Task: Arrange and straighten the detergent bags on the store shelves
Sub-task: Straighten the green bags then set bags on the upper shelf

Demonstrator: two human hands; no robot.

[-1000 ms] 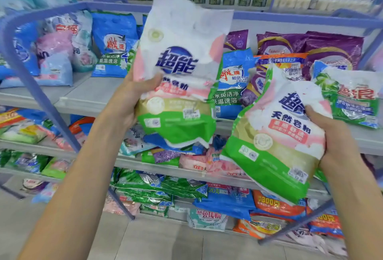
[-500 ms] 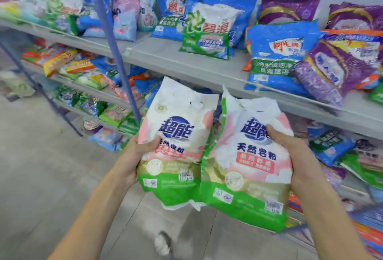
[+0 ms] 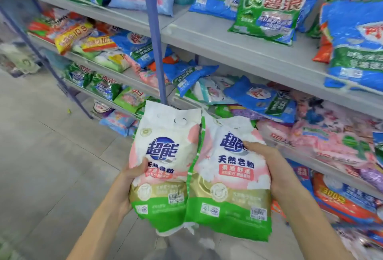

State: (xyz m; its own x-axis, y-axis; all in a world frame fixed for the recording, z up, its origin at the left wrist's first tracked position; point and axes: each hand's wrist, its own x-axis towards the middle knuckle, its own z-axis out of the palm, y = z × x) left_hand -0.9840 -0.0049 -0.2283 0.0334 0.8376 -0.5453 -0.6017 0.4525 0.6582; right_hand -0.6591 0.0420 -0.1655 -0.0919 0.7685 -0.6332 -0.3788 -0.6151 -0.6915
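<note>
Left grip [image 3: 126, 185] held the first detergent bag [image 3: 163, 156], white, pink and green, by its left edge. Thumb curled over the front face; fingers hidden behind. Right grip [image 3: 271, 166] held the second matching bag [image 3: 230, 176] by its right edge, thumb pressed on the blue logo. Both bags were upright, side by side, inner edges touching, in front of the lower shelves and above the tiled floor [image 3: 51, 156]. Blue upright post [image 3: 154, 31] stood just behind them. Upper shelf [image 3: 228, 46] carried a green-and-white bag [image 3: 267, 10] with a blue bag [image 3: 356, 48] to its right. Bags on the lower shelves lay jumbled.
</note>
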